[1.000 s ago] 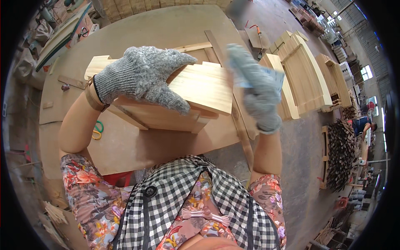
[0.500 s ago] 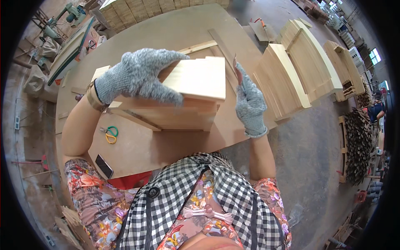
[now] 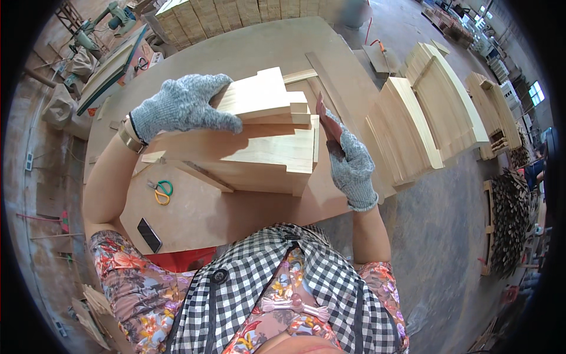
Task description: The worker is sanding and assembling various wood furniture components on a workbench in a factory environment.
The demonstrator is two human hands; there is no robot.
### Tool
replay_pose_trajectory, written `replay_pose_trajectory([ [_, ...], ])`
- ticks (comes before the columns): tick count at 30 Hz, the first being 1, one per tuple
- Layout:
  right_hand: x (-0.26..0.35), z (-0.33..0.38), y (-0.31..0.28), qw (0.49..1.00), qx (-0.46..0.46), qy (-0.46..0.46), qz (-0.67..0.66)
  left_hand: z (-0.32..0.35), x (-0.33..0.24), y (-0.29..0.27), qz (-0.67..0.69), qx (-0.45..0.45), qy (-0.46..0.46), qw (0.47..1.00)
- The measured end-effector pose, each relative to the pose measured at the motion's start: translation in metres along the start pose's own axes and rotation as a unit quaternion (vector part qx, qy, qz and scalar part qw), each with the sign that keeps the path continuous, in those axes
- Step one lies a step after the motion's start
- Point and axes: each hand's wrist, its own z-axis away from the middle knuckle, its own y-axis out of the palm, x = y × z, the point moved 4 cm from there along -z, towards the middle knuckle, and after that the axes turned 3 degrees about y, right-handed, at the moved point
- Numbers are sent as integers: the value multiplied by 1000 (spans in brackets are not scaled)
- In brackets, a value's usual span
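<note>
Both my hands wear grey knit gloves. My left hand [image 3: 186, 106] grips the left part of a pale wooden board [image 3: 259, 94] with a stepped end, thumb on the near side. That board is over a stack of similar pale boards [image 3: 265, 153]; whether it rests on them I cannot tell. To the right of the stack, my right hand [image 3: 354, 171] holds a reddish-brown sheet of sandpaper [image 3: 332, 127], its grit side hard to make out. The sheet stands upright close to the boards' right ends.
On the brown worktable [image 3: 194, 221] lie green-and-yellow-handled snips [image 3: 161, 192] and a phone [image 3: 149, 235]. Curved wooden panels [image 3: 407, 124] stand at the right. Stacked boards [image 3: 230, 20] line the far edge, and a pallet of dark strips [image 3: 507, 221] sits on the floor.
The board in my left hand has shifted left and away, uncovering the boards below. My right hand has moved slightly left with the sandpaper, nearer the stack's ends.
</note>
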Motion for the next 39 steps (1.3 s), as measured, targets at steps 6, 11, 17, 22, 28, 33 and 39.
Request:
replay_pose_trajectory([
  [6,7,7,5,999,11,29,-32,7,-3,22,54,40,8,998],
  [11,-6,13,19,992,-88,69,-57,-2,-8,23,33,10,15,999],
  [17,-15,6,25,991,-66,98,-59,-12,2,25,166,27,29,985],
  [22,-80,16,45,971,-156,161,-88,-31,22,39,217,49,-17,975],
  [28,-69,16,56,863,-227,247,-378,-51,37,42,298,155,-38,941],
  [33,-45,6,55,895,-176,251,-324,-52,59,59,405,195,14,893],
  [39,-72,-2,44,978,-26,197,-59,-45,41,45,445,249,72,857],
])
